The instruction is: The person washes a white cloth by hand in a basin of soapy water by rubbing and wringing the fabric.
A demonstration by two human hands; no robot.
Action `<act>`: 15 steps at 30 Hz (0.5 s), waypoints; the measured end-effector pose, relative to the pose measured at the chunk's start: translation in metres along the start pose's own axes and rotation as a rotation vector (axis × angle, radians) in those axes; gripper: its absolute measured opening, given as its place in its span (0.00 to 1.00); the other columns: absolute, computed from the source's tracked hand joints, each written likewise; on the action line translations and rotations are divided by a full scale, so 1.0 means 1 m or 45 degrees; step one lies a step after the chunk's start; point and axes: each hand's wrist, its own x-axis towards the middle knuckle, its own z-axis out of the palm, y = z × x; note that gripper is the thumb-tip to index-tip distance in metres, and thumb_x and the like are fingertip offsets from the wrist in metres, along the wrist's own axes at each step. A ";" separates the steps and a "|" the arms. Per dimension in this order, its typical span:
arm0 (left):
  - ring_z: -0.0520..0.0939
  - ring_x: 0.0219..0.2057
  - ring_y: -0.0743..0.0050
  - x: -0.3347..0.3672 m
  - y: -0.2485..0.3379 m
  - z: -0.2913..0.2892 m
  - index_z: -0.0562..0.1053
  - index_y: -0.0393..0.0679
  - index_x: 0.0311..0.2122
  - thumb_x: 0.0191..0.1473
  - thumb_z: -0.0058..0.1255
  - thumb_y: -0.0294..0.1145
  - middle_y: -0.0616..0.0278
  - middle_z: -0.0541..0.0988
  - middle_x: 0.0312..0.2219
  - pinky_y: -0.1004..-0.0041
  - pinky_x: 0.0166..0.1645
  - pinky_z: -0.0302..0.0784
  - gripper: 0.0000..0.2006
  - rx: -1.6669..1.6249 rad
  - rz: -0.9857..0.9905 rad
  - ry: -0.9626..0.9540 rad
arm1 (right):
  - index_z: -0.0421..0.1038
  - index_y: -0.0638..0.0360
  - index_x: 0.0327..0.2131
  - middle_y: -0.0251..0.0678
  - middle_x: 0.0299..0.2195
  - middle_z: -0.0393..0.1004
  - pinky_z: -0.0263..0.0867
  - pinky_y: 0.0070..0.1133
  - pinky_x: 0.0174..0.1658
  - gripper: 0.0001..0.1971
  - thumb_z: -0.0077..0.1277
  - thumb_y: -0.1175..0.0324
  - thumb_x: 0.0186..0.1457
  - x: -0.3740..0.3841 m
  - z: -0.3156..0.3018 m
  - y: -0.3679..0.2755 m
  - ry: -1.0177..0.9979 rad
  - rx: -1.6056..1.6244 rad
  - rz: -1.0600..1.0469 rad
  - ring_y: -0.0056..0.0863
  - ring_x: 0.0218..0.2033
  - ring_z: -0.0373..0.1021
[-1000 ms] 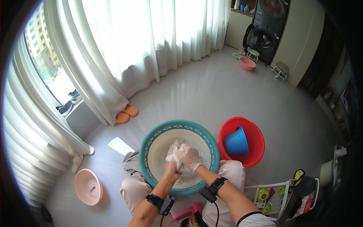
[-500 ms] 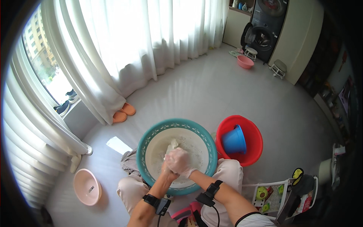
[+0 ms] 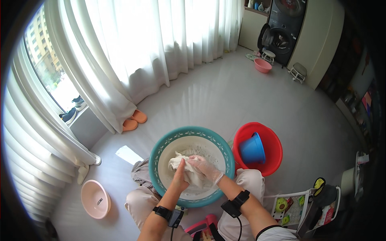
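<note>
Over the teal-rimmed basin [image 3: 155, 152] of sudsy water, both hands work a wet white cloth [image 3: 196, 179]. My left hand [image 3: 180, 176] presses against the cloth's left side, its thumb side turned up. On the other side, my right hand [image 3: 207, 169], in a thin clear glove, has its fingers wrapped over a bunched part. Folds of the cloth rise above my fingers and hang down between the palms toward the foam. The cloth's exact kind does not show.
Right of the basin a red tub [image 3: 277, 148] holds a blue bucket [image 3: 252, 148]. A pale pink basin [image 3: 92, 197] stands at left. Striped fabric [image 3: 140, 175] lies against the teal basin. A white cart [image 3: 290, 211] is at lower right. Orange slippers [image 3: 134, 120] sit by the curtain.
My hands, clasped together around the cloth before, have moved apart a little. The cloth has opened out and more of it shows between and above them. The view has shifted slightly.
</note>
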 end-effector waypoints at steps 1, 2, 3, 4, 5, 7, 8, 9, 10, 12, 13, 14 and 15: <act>0.69 0.53 0.64 0.001 0.000 0.003 0.62 0.52 0.56 0.57 0.44 0.52 0.60 0.69 0.52 0.59 0.58 0.63 0.25 0.002 -0.009 -0.008 | 0.69 0.59 0.39 0.29 0.35 0.71 0.66 0.17 0.38 0.16 0.47 0.56 0.58 -0.001 -0.004 0.001 0.012 0.000 -0.003 0.16 0.35 0.68; 0.68 0.54 0.63 0.001 0.002 0.006 0.61 0.51 0.57 0.57 0.44 0.51 0.60 0.69 0.52 0.59 0.58 0.62 0.26 0.091 0.085 -0.081 | 0.69 0.60 0.41 0.29 0.36 0.72 0.65 0.15 0.39 0.18 0.48 0.54 0.58 -0.001 -0.010 0.004 -0.078 0.071 0.047 0.15 0.36 0.68; 0.68 0.54 0.62 0.001 0.008 0.009 0.60 0.51 0.58 0.58 0.44 0.50 0.59 0.68 0.53 0.59 0.59 0.62 0.26 0.180 0.185 -0.148 | 0.69 0.61 0.43 0.29 0.37 0.72 0.65 0.14 0.40 0.20 0.48 0.53 0.58 -0.001 -0.012 0.004 -0.176 0.142 0.099 0.15 0.37 0.68; 0.68 0.54 0.62 -0.001 0.013 0.012 0.60 0.51 0.58 0.58 0.44 0.50 0.59 0.68 0.53 0.59 0.59 0.62 0.26 0.182 0.187 -0.148 | 0.69 0.61 0.43 0.29 0.37 0.72 0.65 0.14 0.40 0.20 0.48 0.53 0.58 -0.004 -0.015 0.005 -0.178 0.144 0.098 0.15 0.37 0.68; 0.67 0.55 0.61 -0.004 0.018 0.014 0.59 0.51 0.59 0.58 0.44 0.50 0.58 0.68 0.54 0.58 0.59 0.61 0.27 0.149 0.268 -0.168 | 0.68 0.59 0.46 0.29 0.40 0.72 0.64 0.16 0.42 0.24 0.46 0.49 0.57 -0.007 -0.018 0.005 -0.240 0.066 0.167 0.17 0.39 0.68; 0.67 0.55 0.60 -0.012 0.026 0.026 0.59 0.51 0.59 0.57 0.45 0.49 0.57 0.67 0.54 0.56 0.60 0.60 0.27 0.120 0.350 -0.200 | 0.66 0.57 0.50 0.29 0.43 0.71 0.64 0.19 0.45 0.28 0.45 0.44 0.57 -0.007 -0.021 0.014 -0.297 -0.014 0.226 0.20 0.41 0.68; 0.66 0.56 0.58 -0.016 0.028 0.032 0.59 0.52 0.59 0.58 0.44 0.48 0.56 0.66 0.55 0.55 0.60 0.59 0.27 -0.047 0.342 -0.214 | 0.64 0.53 0.53 0.29 0.45 0.70 0.63 0.24 0.48 0.31 0.42 0.40 0.56 -0.005 -0.021 0.030 -0.115 0.011 0.349 0.22 0.43 0.68; 0.65 0.56 0.57 -0.019 0.030 0.034 0.59 0.52 0.59 0.58 0.44 0.48 0.55 0.66 0.55 0.54 0.61 0.58 0.26 -0.214 0.340 -0.217 | 0.62 0.50 0.56 0.29 0.48 0.69 0.62 0.29 0.51 0.34 0.38 0.36 0.55 -0.005 -0.016 0.038 0.058 0.037 0.476 0.25 0.45 0.68; 0.65 0.56 0.58 -0.019 0.031 0.033 0.58 0.53 0.59 0.59 0.42 0.45 0.55 0.67 0.54 0.53 0.59 0.61 0.24 -0.335 0.345 -0.259 | 0.62 0.50 0.56 0.29 0.48 0.69 0.62 0.29 0.51 0.34 0.38 0.36 0.55 -0.005 -0.014 0.044 0.055 0.036 0.477 0.25 0.45 0.68; 0.67 0.55 0.58 -0.018 0.033 0.034 0.60 0.52 0.57 0.59 0.43 0.45 0.56 0.69 0.52 0.54 0.59 0.61 0.22 -0.392 0.368 -0.195 | 0.60 0.46 0.57 0.29 0.52 0.66 0.58 0.39 0.55 0.36 0.33 0.31 0.54 -0.004 -0.011 0.048 -0.148 0.484 0.568 0.29 0.50 0.65; 0.68 0.54 0.59 -0.017 0.034 0.034 0.63 0.52 0.54 0.58 0.44 0.45 0.56 0.70 0.50 0.54 0.59 0.62 0.21 -0.449 0.387 -0.133 | 0.60 0.46 0.57 0.29 0.52 0.66 0.58 0.39 0.55 0.36 0.33 0.31 0.54 -0.003 -0.010 0.046 -0.148 0.483 0.571 0.29 0.50 0.65; 0.68 0.54 0.59 -0.014 0.032 0.031 0.63 0.52 0.54 0.58 0.44 0.45 0.56 0.70 0.50 0.54 0.59 0.62 0.21 -0.453 0.386 -0.131 | 0.61 0.47 0.56 0.29 0.53 0.64 0.57 0.37 0.56 0.34 0.37 0.35 0.55 -0.001 -0.011 0.043 -0.266 0.733 0.507 0.30 0.52 0.63; 0.70 0.53 0.58 -0.008 0.031 0.026 0.65 0.51 0.52 0.57 0.46 0.44 0.57 0.72 0.49 0.55 0.58 0.63 0.19 -0.418 0.421 0.004 | 0.62 0.48 0.55 0.30 0.54 0.63 0.56 0.35 0.58 0.32 0.40 0.38 0.56 0.000 -0.009 0.038 -0.390 0.979 0.439 0.30 0.54 0.61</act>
